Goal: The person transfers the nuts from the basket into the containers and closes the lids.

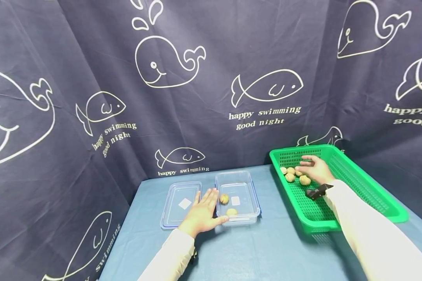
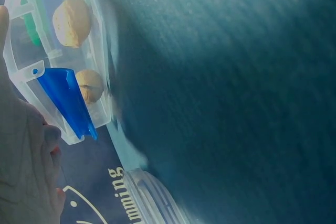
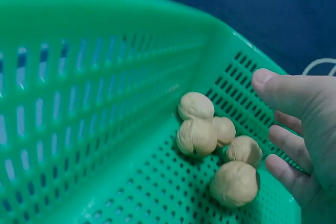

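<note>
Several walnuts [image 3: 235,184] lie together at the far left corner of a green plastic basket [image 1: 295,207]. My right hand [image 1: 314,169] is inside the basket just above them, fingers parted and holding nothing; the right wrist view shows a gap between fingers and walnuts. My left hand [image 1: 202,212] rests with straight fingers against the left side of a clear plastic food container [image 1: 244,187]. Inside that container are two walnuts, one walnut [image 1: 224,198] near its left wall and another walnut [image 1: 231,212] near its front. A blue side latch [image 2: 65,98] hangs beside my left hand.
The container's clear lid [image 1: 177,203] with a blue rim lies flat on the blue tabletop [image 1: 267,249], left of the container and partly behind my left hand. A dark curtain [image 1: 214,97] printed with whales and fish stands behind the table. The basket's raised rim surrounds my right hand.
</note>
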`<state>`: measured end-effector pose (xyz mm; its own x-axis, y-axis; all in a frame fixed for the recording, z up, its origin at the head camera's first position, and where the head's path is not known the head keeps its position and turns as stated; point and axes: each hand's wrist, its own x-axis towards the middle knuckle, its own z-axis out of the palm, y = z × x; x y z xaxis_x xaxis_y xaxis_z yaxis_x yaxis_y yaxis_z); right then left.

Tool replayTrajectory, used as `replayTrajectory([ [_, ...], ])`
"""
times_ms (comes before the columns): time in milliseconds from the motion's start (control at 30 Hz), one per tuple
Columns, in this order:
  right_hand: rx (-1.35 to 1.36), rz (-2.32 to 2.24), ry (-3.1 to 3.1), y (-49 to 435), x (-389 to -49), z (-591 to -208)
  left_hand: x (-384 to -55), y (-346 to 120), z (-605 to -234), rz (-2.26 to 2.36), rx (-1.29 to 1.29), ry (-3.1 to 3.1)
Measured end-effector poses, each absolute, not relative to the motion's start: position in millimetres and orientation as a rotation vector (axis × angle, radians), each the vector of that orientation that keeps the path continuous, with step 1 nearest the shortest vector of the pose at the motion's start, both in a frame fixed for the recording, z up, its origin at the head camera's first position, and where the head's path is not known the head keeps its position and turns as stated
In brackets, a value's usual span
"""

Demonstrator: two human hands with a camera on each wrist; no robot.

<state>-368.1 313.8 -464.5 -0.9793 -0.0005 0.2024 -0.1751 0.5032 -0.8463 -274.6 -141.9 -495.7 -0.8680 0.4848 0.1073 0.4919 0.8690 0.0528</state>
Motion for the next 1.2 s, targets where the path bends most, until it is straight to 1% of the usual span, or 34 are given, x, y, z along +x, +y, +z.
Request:
replayTrajectory([
  [333, 0.119, 1.466, -2.699, 327, -365, -471, -274, -142, -496, -0.113, -0.776, -2.952],
  [533, 0.116, 1.389, -2.754, 336, -371, -480, -274, -142, -495, -0.123, -0.767, -2.959],
  [800, 0.108, 1.412, -2.801, 343, -382, -492, -273, -142, -492, -0.098, -0.759, -2.969],
  [1033, 0.017, 1.472, -2.838, 345, -384, -496, -273, -141, -492, -0.089, -0.754, -2.974],
  [1200, 0.030, 1.382, -2.870, 345, -385, -498, -273, -141, -493, -0.098, -0.751, -2.971],
])
